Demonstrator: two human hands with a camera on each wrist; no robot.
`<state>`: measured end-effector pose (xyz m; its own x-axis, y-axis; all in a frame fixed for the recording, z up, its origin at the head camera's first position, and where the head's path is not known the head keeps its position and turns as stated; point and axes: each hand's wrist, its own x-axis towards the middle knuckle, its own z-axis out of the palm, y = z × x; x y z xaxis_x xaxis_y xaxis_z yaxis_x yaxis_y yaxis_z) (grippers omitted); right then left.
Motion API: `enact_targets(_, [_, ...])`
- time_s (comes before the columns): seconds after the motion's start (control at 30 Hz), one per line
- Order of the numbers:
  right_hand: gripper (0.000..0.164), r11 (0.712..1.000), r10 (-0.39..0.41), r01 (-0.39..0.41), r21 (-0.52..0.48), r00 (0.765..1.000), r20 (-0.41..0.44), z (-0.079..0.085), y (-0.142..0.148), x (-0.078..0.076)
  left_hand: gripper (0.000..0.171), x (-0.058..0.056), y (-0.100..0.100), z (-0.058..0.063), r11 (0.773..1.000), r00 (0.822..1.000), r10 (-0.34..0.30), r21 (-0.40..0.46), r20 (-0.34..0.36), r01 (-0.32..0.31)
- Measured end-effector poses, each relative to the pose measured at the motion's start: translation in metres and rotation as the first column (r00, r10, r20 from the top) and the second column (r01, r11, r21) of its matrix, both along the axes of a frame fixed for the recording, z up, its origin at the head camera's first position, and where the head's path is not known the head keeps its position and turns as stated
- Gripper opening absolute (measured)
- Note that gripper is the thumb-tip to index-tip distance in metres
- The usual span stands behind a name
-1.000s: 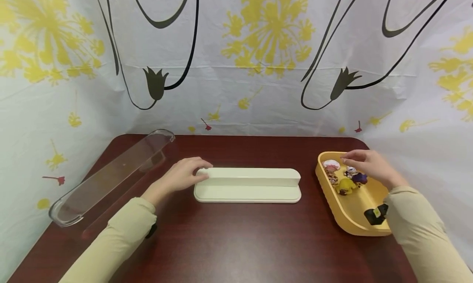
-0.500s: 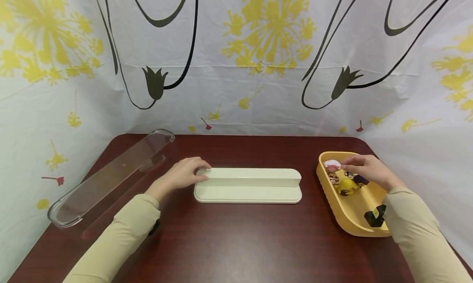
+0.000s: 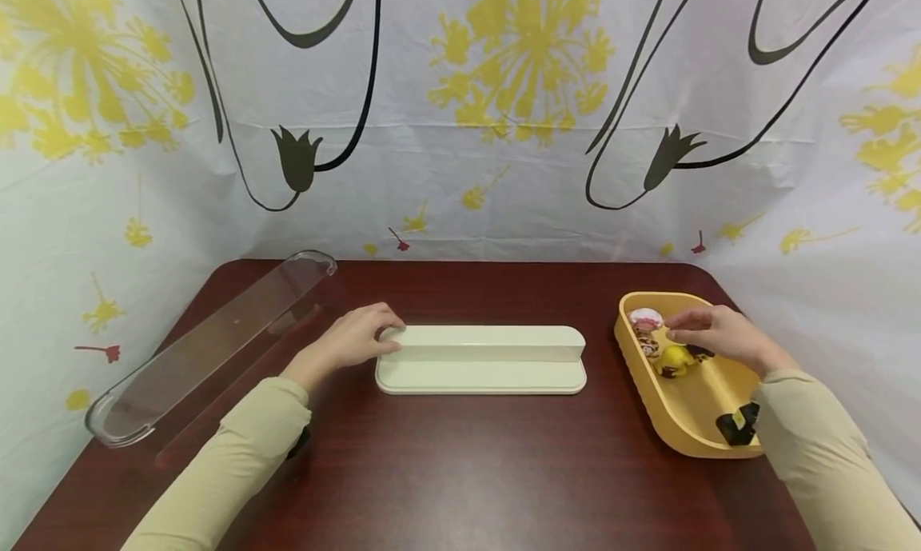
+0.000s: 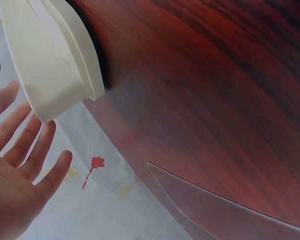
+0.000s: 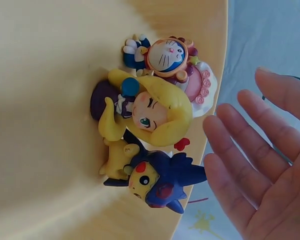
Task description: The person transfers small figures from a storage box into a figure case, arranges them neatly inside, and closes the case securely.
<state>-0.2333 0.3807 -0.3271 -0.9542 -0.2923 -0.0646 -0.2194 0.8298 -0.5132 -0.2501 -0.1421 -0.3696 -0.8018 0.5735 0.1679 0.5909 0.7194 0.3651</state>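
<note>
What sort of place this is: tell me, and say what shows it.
Probably a screened-off workspace: a dark reddish tabletop with patterned sheeting around its back and sides, and a yellow tray of toy figures on it.

A white cloth [image 3: 403,95], printed with yellow flowers [image 3: 532,51], hangs behind the far edge and rounded far corners of the glossy reddish-brown worktop [image 3: 460,463].
</note>
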Motion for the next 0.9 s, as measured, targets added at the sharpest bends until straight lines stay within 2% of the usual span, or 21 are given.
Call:
enact_targets(0.37, [0.036,1.000,0.002,-0.002,0.013,0.998,0.056,-0.0024,0.0036,0.0026,0.025,-0.0016,-0.0007,-0.0004,1.000,1.000,0.010,0.011,0.026,-0.011])
enact_targets(0.6, [0.039,0.999,0.026,-0.023,-0.031,0.992,0.126,-0.0058,0.0071,-0.0001,0.025,-0.0018,-0.0016,0.0001,1.000,0.999,0.016,0.015,0.033,-0.016])
enact_targets(0.9, [0.044,0.998,0.057,-0.062,0.027,0.987,0.152,-0.0091,0.0073,-0.0040,0.030,-0.0021,-0.0030,0.0000,0.998,0.996,0.065,-0.008,0.058,-0.064])
